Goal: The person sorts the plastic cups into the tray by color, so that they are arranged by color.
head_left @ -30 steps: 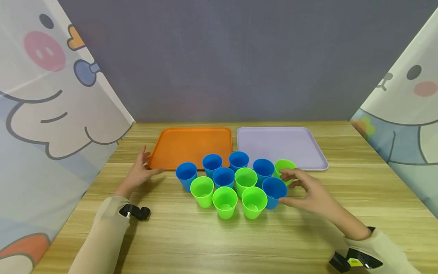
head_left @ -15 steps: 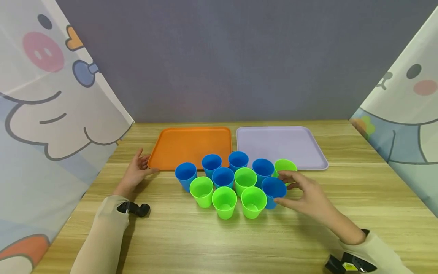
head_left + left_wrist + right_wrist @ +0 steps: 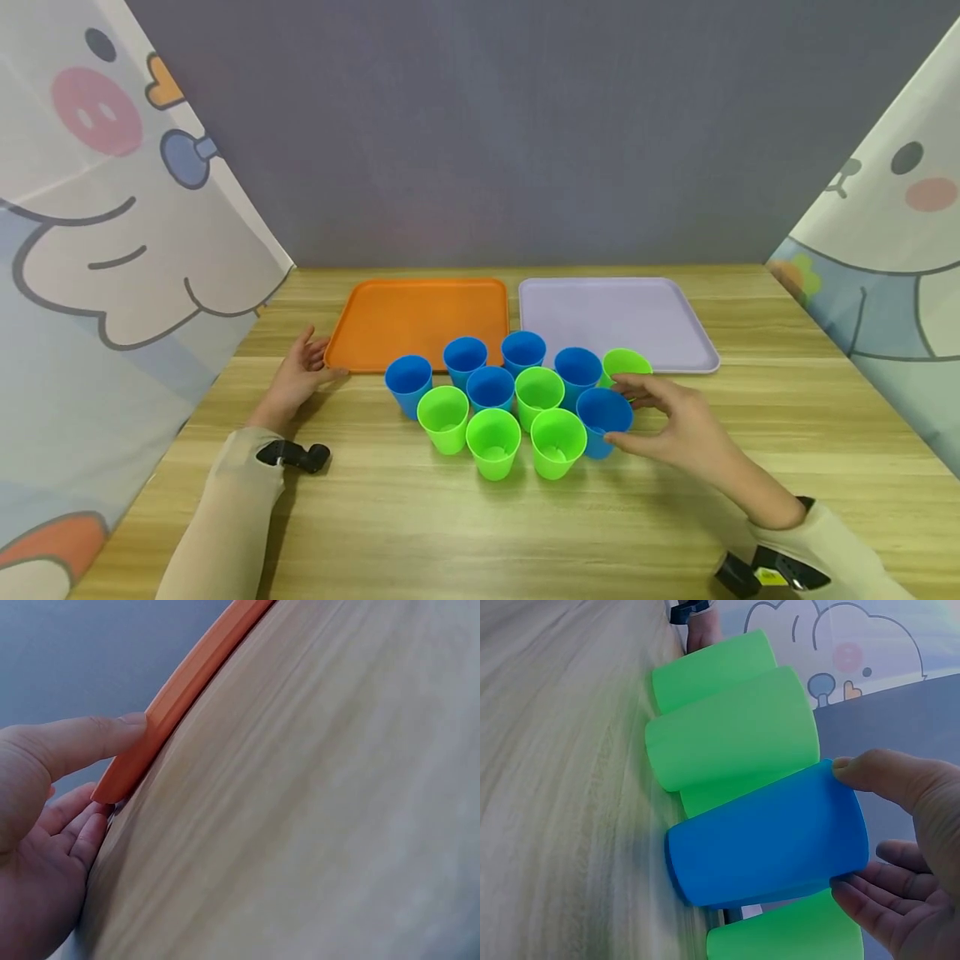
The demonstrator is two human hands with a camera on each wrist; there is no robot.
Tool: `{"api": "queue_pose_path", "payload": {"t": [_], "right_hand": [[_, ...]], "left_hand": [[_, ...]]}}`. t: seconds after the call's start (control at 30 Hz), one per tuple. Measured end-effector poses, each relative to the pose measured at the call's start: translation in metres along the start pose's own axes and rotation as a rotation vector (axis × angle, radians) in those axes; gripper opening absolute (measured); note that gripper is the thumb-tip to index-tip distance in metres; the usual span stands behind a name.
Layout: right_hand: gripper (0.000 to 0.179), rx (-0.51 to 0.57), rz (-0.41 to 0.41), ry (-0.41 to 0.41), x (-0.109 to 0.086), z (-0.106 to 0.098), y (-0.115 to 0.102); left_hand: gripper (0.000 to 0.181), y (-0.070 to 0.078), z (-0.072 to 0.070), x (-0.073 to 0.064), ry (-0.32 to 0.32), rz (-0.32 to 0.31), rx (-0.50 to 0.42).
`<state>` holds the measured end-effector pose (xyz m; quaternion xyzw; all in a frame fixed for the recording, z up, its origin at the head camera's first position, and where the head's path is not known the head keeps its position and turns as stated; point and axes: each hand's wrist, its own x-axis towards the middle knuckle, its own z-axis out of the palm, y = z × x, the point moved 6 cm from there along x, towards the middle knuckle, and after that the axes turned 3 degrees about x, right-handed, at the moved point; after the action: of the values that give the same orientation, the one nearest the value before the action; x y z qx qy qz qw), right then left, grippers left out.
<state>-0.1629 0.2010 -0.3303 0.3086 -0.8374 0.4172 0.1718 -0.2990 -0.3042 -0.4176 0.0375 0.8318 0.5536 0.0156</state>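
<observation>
Nearest, well in front of the orange tray (image 3: 420, 321), two pale sleeves (image 3: 225, 508) are seen above the wooden surface (image 3: 435, 542), with a black device (image 3: 300, 457) worn at each wrist. Closer to the tray, but apart from its front edge, three green cups (image 3: 492, 467) are set upright in a front row that reaches past its right front corner.

In front of the tray and off to its right, a blue cup (image 3: 600, 410) is grasped by the right hand (image 3: 678, 425): the thumb is laid at one side of the rim, the fingertips are set against the other, and the mouth is turned up. Between that row and the tray, a fourth green cup (image 3: 539, 398) and five other blue cups (image 3: 408, 387) are clustered; whether the tray is touched by any of them cannot be told. Well to the tray's right, a fifth green cup (image 3: 625, 364) is partly hidden by the right hand.

The tray's left front corner is held by the left hand (image 3: 296, 379), between the thumb and the loosely curled fingers. Just to the tray's right, across a narrow gap, a lilac tray (image 3: 615, 321) is laid flat. Behind the tray, a grey backdrop (image 3: 480, 133) is hung, flanked by cartoon-printed sheets (image 3: 150, 258).
</observation>
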Motion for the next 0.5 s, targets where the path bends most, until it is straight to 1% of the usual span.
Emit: {"api": "queue_pose_path", "payload": {"t": [0.2, 0.3, 0.4, 0.5], "right_hand": [[0.070, 0.053, 0.033, -0.029, 0.003, -0.003, -0.004], [0.070, 0.096, 0.030, -0.040, 0.006, -0.007, -0.007], [0.071, 0.141, 0.003, -0.045, 0.010, -0.012, -0.011], [0.071, 0.169, -0.042, -0.045, 0.016, -0.018, -0.016]], "left_hand": [[0.104, 0.000, 0.000, 0.000, 0.004, 0.009, -0.029], [0.105, 0.000, 0.000, -0.001, 0.007, 0.005, -0.032], [0.105, 0.000, 0.000, -0.001, 0.010, -0.005, -0.037], [0.105, 0.000, 0.000, 0.001, 0.008, -0.008, -0.053]]}}
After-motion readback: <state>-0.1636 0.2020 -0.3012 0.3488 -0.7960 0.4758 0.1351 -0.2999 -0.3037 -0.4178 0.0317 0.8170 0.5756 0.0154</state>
